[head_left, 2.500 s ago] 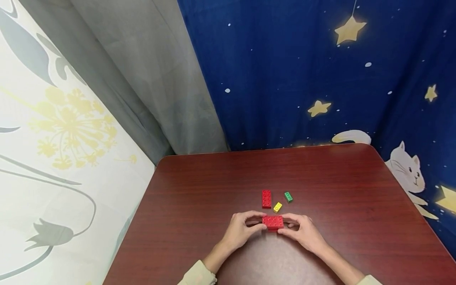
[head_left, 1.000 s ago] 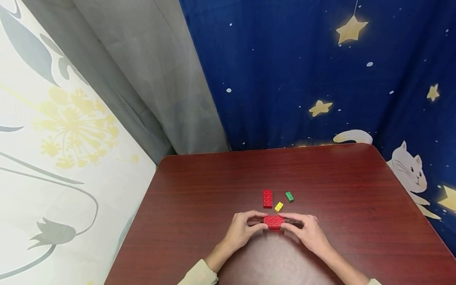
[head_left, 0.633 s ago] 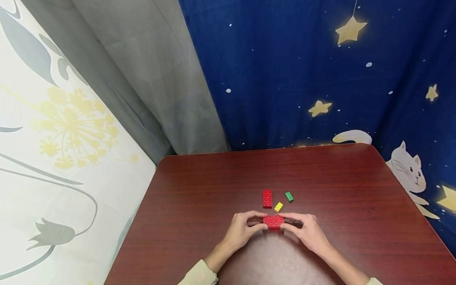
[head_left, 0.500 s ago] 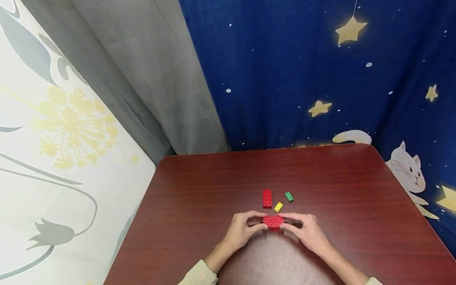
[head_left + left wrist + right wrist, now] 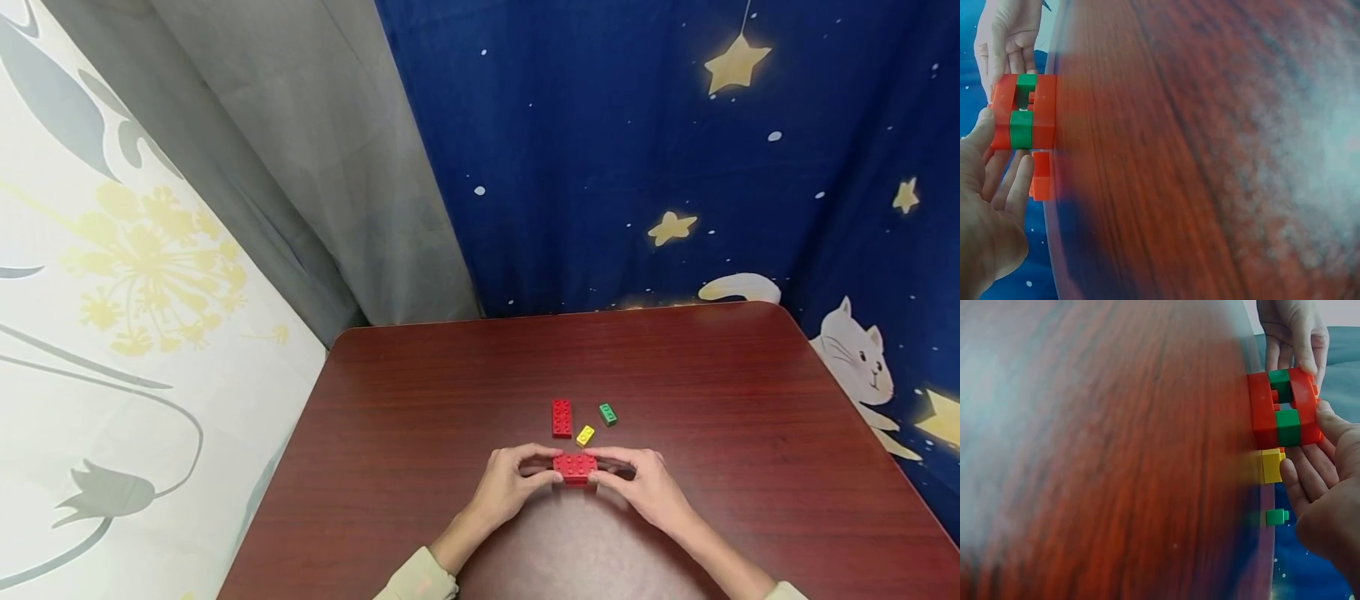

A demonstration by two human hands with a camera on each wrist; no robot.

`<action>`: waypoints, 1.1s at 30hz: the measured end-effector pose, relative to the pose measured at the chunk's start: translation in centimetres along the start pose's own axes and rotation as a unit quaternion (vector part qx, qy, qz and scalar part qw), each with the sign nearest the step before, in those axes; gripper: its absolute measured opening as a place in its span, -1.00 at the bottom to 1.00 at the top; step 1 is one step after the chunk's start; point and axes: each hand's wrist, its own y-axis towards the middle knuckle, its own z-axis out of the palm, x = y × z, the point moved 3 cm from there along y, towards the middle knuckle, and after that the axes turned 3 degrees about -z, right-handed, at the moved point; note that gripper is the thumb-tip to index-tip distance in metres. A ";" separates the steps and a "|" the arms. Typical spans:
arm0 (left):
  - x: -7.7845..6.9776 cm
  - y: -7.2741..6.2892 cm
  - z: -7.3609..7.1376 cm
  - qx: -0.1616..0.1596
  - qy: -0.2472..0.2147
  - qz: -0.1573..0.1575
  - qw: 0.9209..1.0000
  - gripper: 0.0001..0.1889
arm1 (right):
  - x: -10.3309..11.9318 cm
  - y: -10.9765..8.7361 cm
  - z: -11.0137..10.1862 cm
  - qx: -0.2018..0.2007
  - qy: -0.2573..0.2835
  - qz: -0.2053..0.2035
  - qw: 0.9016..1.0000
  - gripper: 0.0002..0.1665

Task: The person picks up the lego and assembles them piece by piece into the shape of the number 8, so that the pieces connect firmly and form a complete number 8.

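Observation:
Between both hands stands a stack of toy building bricks. Its upper red brick [image 5: 575, 465] is pinched at the left end by my left hand [image 5: 502, 485] and at the right end by my right hand [image 5: 651, 487], thumb in front and fingers behind. The left wrist view shows a small green brick [image 5: 1021, 130] under the near end and another green brick [image 5: 1026, 82] under the far end, with a gap between. A lower red brick [image 5: 1045, 112] forms the base, resting on the table. From above, the green pieces in the stack are hidden.
Just beyond the stack lie a long red brick [image 5: 562, 418], a small yellow brick [image 5: 585, 436] and a loose small green brick [image 5: 607, 414]. The brown wooden table [image 5: 420, 392] ends at a blue star-patterned curtain [image 5: 570, 167] and a grey curtain [image 5: 300, 150].
Since the oldest frame, the right hand's thumb and index finger have shifted slightly farther from me on the upper red brick. The left hand and loose bricks stay put.

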 end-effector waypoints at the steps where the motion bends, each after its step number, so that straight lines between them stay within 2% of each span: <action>1: 0.0 0.0 0.0 0.001 0.000 -0.002 1.000 -0.68 | 0.0 0.0 0.0 -0.001 -0.002 -0.003 1.000 -0.62; 7: -0.1 0.0 -0.1 0.001 -0.006 -0.013 1.000 -0.68 | -0.1 0.0 0.1 -0.010 -0.011 -0.018 1.000 -0.62; 24: 0.0 -0.2 0.0 -0.002 0.008 -0.015 1.000 -0.67 | -0.6 -0.3 0.4 -0.011 -0.007 -0.028 1.000 -0.61; 33: -0.1 -0.1 0.0 -0.005 0.013 0.005 1.000 -0.67 | -0.2 -0.3 0.4 -0.005 0.013 -0.034 0.999 -0.62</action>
